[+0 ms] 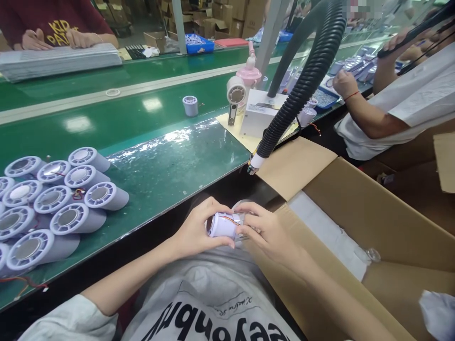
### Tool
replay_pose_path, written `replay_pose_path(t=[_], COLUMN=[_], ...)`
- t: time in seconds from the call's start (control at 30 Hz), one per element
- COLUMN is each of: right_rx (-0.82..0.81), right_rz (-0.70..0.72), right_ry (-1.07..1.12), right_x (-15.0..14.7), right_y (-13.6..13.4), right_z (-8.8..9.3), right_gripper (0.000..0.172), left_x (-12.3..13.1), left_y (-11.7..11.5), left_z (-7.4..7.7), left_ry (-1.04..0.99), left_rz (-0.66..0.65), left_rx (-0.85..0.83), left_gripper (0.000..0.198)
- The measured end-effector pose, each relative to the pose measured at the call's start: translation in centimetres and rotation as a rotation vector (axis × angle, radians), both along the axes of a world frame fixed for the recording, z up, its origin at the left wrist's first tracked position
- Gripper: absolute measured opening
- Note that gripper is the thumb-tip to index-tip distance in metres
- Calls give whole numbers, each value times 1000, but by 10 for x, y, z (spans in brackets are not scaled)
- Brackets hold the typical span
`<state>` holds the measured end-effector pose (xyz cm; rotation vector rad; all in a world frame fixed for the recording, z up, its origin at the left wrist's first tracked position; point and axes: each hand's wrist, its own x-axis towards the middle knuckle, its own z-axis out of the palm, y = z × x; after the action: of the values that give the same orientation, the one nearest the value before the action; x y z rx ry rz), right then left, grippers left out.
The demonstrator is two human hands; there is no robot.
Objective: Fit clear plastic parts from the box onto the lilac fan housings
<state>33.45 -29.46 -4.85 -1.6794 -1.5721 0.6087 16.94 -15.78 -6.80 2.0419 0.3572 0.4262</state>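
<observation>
A lavender cylindrical fan housing (pixel 222 226) lies sideways in front of my body, its dark round end facing left. My left hand (pixel 199 227) is closed around it, thumb below and fingers above. Red, yellow and dark wires (pixel 230 219) run along its side towards the right. At the housing's right end, my right hand (pixel 265 232) has its fingers closed on a clear plastic piece (pixel 240 219); the fingers partly hide it and the wire ends. Several similar lavender housings (pixel 67 218) stand in a cluster on the green bench at left.
Above my hands hangs a black corrugated hose (pixel 284 113) with a metal tip. An open cardboard box (pixel 320 189) stands at right. One housing (pixel 190 106) sits on the green belt (pixel 149 128). A handheld fan (pixel 234 94) stands by a white box (pixel 261 113). Co-workers' hands (pixel 345 85) are at right and far left.
</observation>
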Motion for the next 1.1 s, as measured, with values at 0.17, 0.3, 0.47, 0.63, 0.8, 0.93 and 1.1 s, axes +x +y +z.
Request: replay_pose_path(t=[0.17, 0.3, 0.47, 0.63, 0.8, 0.93, 1.1], right_rx=[-73, -117, -60, 94, 29, -27, -101], right_rz=[-196, -255, -97, 36, 15, 12, 7], right_ry=[334, 615, 685, 190, 267, 426, 570], right_x=[2, 10, 13, 12, 11, 9, 8], right_y=[-1, 0, -5, -18, -23, -21, -20], right_z=[0, -7, -12, -19, -19, -10, -6], right_gripper=[32, 38, 24, 46, 53, 52, 45], left_x=[2, 3, 0, -4, -7, -9, -11], left_y=[3, 1, -6, -6, -2, -2, -3], left_z=[-10, -14, -10, -8, -6, -4, -3], left_ry=[-39, 20, 51, 69, 13, -18, -37], left_rz=[-76, -173, -77, -66, -144, -192, -210], left_rx=[89, -91, -589, -773, -566, -508, -451], left_gripper=[71, 69, 66, 67, 75, 73, 72])
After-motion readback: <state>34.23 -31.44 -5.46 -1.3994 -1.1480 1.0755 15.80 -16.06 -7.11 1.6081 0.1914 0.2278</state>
